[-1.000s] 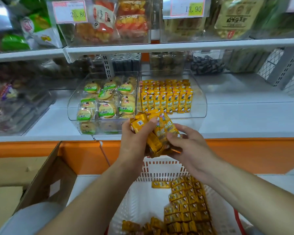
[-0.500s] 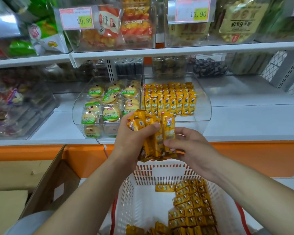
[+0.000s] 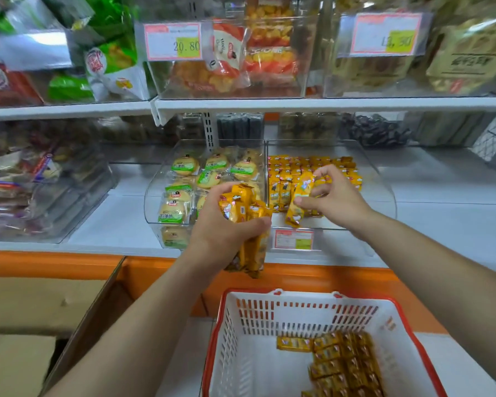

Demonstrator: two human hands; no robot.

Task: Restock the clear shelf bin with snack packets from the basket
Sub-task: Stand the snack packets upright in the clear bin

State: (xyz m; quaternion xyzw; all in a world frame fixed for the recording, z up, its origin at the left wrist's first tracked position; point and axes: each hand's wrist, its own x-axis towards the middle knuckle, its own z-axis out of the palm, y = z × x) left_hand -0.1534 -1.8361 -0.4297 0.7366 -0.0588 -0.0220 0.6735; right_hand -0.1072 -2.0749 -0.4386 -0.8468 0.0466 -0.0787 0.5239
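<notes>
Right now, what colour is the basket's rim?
Red; the basket rim frames white slatted walls, clearest in the head view.

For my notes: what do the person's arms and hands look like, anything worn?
The left arm and right arm are bare within view: no sleeves, watch or bracelet. The left hand and right hand have no gloves or visible rings.

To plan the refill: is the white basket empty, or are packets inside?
Not empty: yellow packets lie stacked at the right of the basket; its left floor is bare.
</notes>
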